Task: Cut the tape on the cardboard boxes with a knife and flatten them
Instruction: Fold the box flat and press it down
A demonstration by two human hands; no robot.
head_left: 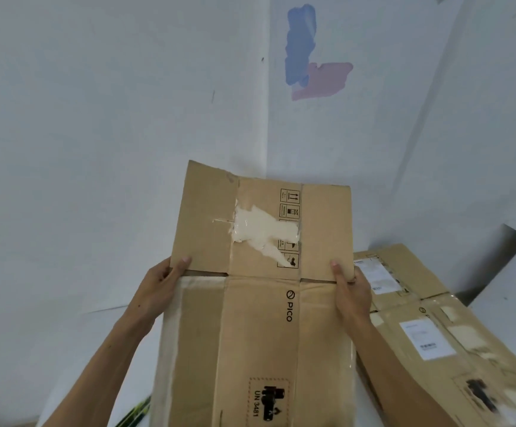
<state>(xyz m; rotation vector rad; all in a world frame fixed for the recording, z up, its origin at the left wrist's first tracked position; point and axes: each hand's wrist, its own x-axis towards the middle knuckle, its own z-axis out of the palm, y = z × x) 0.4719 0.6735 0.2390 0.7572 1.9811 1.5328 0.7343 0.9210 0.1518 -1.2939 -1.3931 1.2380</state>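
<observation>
Flattened box [259, 303] held up at centre frame, long axis running from 12 to 6 o'clock, brown card facing the camera. Far flaps stand at 12 o'clock, split from the main panel by a cut line across the box between the two hands. Torn pale patch [262, 229] on the middle flap, with handling symbols printed just beside it at 3 o'clock. "PICO" logo on the main panel below the cut; "UN 3481" label [269, 402] near the 6 o'clock edge. Pale tape strip [185, 318] down the box's 9 o'clock side.

Left hand [161, 291] grips the box's 9 o'clock edge at the flap line: thumb on the front face, other fingers behind the card, hidden. Right hand [350, 294] grips the 3 o'clock edge at the same level: thumb lies flat on the front, fingers wrapped round the rim to the back, only their tips visible.

Second box [435, 334], also lying flat, at 4 o'clock, behind and partly under the held box; white labels on its upper face, glossy tape across it.

White wall [111, 103] behind, corner seam at 12 o'clock. Blue and pink paint patches [309, 57] on the wall at 1 o'clock. Knife not seen.
</observation>
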